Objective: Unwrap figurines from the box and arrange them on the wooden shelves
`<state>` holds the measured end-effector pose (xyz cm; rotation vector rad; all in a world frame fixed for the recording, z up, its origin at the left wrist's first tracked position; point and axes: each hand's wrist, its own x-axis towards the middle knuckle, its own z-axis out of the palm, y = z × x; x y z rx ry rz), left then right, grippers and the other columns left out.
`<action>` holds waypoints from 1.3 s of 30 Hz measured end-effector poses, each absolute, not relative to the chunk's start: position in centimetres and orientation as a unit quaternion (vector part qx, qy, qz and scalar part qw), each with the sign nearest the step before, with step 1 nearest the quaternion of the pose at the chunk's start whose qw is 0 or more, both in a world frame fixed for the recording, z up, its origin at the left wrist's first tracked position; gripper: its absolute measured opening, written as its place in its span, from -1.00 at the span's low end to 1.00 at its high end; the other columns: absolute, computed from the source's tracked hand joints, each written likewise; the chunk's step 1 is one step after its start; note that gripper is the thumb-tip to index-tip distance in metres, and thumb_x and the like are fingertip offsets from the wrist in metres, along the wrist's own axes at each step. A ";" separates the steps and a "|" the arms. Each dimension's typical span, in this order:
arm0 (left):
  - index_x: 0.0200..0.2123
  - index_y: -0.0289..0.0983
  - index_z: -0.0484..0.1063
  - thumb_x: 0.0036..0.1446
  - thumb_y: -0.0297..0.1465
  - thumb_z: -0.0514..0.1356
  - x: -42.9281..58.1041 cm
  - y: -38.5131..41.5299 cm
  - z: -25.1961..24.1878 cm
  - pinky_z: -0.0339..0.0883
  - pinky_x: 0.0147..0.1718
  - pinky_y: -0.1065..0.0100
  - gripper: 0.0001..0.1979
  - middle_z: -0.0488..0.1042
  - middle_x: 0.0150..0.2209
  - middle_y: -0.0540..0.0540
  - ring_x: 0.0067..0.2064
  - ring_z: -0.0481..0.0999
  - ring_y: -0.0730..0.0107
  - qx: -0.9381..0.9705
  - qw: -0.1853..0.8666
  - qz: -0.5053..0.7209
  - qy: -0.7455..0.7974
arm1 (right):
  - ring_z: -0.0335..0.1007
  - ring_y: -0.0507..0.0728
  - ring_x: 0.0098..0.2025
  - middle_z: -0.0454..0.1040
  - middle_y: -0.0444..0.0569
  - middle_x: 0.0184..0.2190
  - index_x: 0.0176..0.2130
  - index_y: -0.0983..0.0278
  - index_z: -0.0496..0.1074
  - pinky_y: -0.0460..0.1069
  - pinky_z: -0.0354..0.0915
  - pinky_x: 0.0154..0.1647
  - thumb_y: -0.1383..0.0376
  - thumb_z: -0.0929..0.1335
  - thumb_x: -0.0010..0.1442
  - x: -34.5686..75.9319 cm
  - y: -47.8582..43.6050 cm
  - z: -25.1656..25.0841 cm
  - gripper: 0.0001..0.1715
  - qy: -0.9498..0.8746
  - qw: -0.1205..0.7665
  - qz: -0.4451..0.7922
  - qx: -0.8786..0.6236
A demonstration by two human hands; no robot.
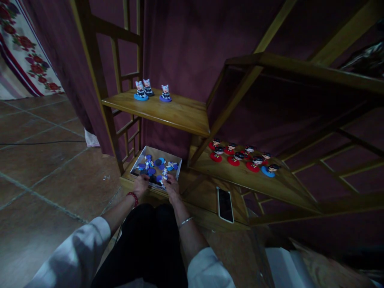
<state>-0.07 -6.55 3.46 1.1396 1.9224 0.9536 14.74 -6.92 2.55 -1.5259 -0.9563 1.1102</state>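
Three white-headed figurines (165, 93) stand on the upper shelf (187, 114). The lower shelf (288, 190) carries eight dark-haired figurines (239, 156): seven on red bases, one on blue. One box (175, 159) contains several jumbled figurines (151, 171), impossible to count exactly. One phone (225, 205).

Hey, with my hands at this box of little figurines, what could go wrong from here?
The small purple-and-white figurines lie jumbled in the shallow, open-topped box, so moving one with your right hand might scrape its neighbours.

The flat black-screened phone with a pale edge lies near the front of the low wooden board; a sleeve could perhaps nudge it off.
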 end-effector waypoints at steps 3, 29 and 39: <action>-0.66 -0.23 0.40 -0.28 -0.66 0.16 0.1 -6.0 3.5 0.20 -0.25 0.32 -0.80 0.41 -0.60 -0.05 -0.34 0.45 0.22 0.458 0.341 0.374 0.730 | 0.41 0.08 -0.34 0.50 -0.15 -0.42 -0.26 0.22 0.43 -0.04 0.32 -0.26 0.27 0.38 -0.19 14.8 -6.6 1.8 -0.62 -0.400 0.487 0.460 -0.625; -0.69 -0.23 0.38 -0.27 -0.65 0.13 -0.2 -3.3 1.0 0.10 -0.02 0.29 -0.80 0.48 -0.54 -0.14 -0.24 0.48 0.17 0.581 0.318 0.303 0.685 | 0.40 0.07 -0.32 0.50 -0.19 -0.39 -0.23 0.16 0.42 -0.03 0.30 -0.19 0.22 0.35 -0.15 14.6 -5.2 -1.1 -0.62 -0.431 0.468 0.453 -0.625; -0.50 -0.24 0.51 -0.20 -0.60 0.15 0.0 -2.6 0.3 0.12 0.00 0.30 -0.80 0.52 -0.38 -0.19 -0.13 0.44 0.17 0.619 0.286 0.254 0.686 | 0.42 0.07 -0.30 0.51 -0.18 -0.33 -0.22 0.13 0.41 -0.03 0.31 -0.18 0.23 0.35 -0.10 14.4 -5.0 -1.6 -0.66 -0.463 0.449 0.427 -0.634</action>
